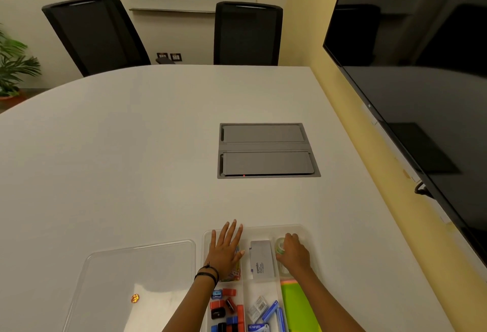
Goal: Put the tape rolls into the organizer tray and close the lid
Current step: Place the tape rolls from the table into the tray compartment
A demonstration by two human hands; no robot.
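Observation:
A clear plastic organizer tray (pixel 274 227) sits at the near edge of the white table. My right hand (pixel 293 252) is inside its far right compartment, fingers closed over a clear tape roll (pixel 280 246); a second roll may lie under my wrist, too hidden to tell. My left hand (pixel 226 248) lies flat with fingers spread on the tray's far left compartment, holding nothing. The clear lid (pixel 137 279) lies flat on the table to the left of the tray, apart from it.
The tray also holds a grey Camlin box (pixel 261 258), red, blue and black sharpeners (pixel 226 305), staple boxes (pixel 266 310) and green sticky notes (pixel 297 305). A grey cable hatch (pixel 266 151) is set in the table. Two black chairs stand beyond; a dark screen hangs right.

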